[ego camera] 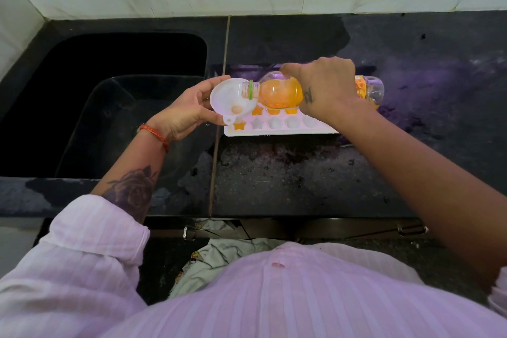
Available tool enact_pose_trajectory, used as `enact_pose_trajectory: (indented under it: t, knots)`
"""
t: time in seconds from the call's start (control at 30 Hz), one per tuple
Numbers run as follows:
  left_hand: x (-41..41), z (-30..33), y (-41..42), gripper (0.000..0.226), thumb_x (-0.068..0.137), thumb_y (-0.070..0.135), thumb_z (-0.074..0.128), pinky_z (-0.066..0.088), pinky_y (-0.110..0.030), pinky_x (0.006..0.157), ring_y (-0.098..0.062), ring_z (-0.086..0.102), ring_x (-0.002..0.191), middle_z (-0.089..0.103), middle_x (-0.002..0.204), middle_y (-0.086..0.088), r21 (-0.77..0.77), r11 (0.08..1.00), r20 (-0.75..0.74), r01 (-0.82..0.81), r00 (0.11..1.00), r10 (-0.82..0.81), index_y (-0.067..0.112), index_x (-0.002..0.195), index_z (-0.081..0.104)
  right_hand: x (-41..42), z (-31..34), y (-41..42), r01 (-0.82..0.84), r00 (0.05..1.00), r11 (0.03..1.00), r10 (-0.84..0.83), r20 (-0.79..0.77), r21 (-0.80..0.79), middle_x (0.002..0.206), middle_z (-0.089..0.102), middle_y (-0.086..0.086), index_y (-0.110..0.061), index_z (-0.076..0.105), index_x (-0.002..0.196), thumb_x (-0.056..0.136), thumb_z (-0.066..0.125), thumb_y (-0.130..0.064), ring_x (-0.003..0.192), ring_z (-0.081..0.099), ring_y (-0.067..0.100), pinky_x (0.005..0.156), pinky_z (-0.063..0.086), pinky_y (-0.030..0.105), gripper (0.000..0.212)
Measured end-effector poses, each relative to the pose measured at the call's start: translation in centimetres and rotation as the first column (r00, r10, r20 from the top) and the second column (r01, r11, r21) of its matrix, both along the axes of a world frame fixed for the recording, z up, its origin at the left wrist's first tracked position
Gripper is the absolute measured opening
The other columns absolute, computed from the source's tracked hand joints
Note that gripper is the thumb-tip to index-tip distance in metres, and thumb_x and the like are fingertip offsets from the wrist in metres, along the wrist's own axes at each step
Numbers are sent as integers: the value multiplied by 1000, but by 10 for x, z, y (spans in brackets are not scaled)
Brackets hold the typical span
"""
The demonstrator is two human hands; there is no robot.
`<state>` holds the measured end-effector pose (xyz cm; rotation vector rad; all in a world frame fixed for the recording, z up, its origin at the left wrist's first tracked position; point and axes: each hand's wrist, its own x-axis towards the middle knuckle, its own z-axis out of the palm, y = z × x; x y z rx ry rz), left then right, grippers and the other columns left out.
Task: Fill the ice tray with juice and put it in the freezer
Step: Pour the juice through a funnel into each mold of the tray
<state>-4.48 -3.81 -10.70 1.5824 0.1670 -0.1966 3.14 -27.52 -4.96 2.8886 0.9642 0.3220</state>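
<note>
Dark stone counter [301,186] beside sink [109,107]. Ice tray [279,129] there, partly filled. Left hand [186,112] curled round funnel [233,100]; right hand [326,88] clamped on tipped juice bottle [279,92]. Risk: overtilt, funnel overflow, spill.

**Juice bottle tipped into funnel over ice tray**

A white funnel [233,99] is held by the left hand [186,112] above the left end of the white ice tray [277,129]. The juice bottle [279,92] is gripped sideways by the right hand [326,88], its mouth inside the funnel. Several tray cells are filled orange on the dark counter [301,178].
</note>
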Motion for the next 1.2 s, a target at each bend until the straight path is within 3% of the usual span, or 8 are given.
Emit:
enact_pose_trajectory:
  t: [0.17, 0.33, 0.47, 0.67, 0.87, 1.2]
  knots:
    - [0, 1, 0, 79, 55, -9, 73, 58, -28, 75, -20, 55, 118, 56, 127, 1, -9, 1000, 5, 9, 1000, -9, 27, 123, 54, -4, 2, -6, 35, 997, 999, -32, -64, 37, 74, 48, 1, -36, 52, 124, 80, 65, -22, 80, 57, 30, 63, 30, 31, 48]
    - [2, 7, -5, 80, 54, -8, 72, 59, -28, 73, -19, 57, 116, 56, 127, 1, -39, 999, 10, 27, 1000, -26, 26, 124, 54, -6, 4, -15, 65, 993, 996, -58, -105, 65, 88, 64, 5, -39, 51, 123, 75, 67, -21, 86, 59, 33, 63, 29, 30, 53]
    - [6, 9, -15, 81, 50, -5, 72, 58, -27, 75, -17, 58, 115, 56, 128, 1, -59, 996, -10, 60, 998, -61, 26, 123, 54, -5, 5, -25, 77, 994, 995, -71, -89, 70, 88, 64, 5, -39, 51, 123, 75, 67, -22, 86, 59, 32, 63, 30, 30, 53]
    - [12, 8, -26, 76, 67, -27, 58, 59, -31, 80, -22, 51, 123, 53, 133, -2, -28, 997, -50, 67, 996, -69, 23, 123, 53, -5, 0, -32, 115, 993, 993, -114, -19, 28, 67, 45, -1, -36, 54, 119, 74, 67, -18, 66, 46, 27, 54, 24, 26, 50]
    - [14, 9, -33, 75, 67, -27, 59, 54, -35, 89, -28, 45, 128, 46, 140, -9, -1, 998, -73, 68, 995, -68, 27, 119, 54, -5, -5, -35, 85, 996, 996, -85, 27, 3, 77, 60, 7, -35, 54, 122, 80, 70, -20, 75, 59, 31, 62, 38, 31, 47]
    - [14, 10, -36, 74, 68, -27, 58, 57, -34, 84, -26, 46, 126, 47, 138, -8, 4, 998, -86, 59, 995, -58, 26, 120, 54, -8, 2, -34, 96, 994, 994, -93, 63, -58, 84, 63, 9, -29, 52, 124, 85, 68, -17, 74, 57, 30, 61, 35, 31, 44]
